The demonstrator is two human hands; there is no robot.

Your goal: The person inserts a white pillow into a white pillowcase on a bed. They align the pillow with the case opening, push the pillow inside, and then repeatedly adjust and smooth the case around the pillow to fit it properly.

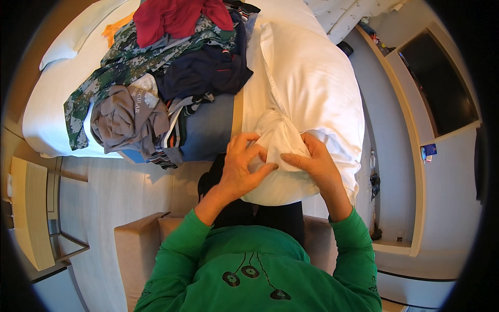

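A white duvet cover (312, 88) is spread over the near right end of the bed and hangs down toward my lap. Both hands work at a bunched, twisted part of its cloth. My left hand (241, 164) grips the left side of the bunch, thumb and fingers curled round it. On the other side my right hand (317, 164) is closed on the cloth, its thumb lying across the top and its other fingers partly hidden underneath. A raised fold runs from the bunch toward the far side of the bed.
Left of the duvet cover lies a clothes pile: a taupe printed top (122, 117), a camouflage garment (104, 78), a navy garment (202, 75) and a red garment (174, 21). A beige armchair (138, 249) is around me. A wall-mounted screen (436, 83) is at right.
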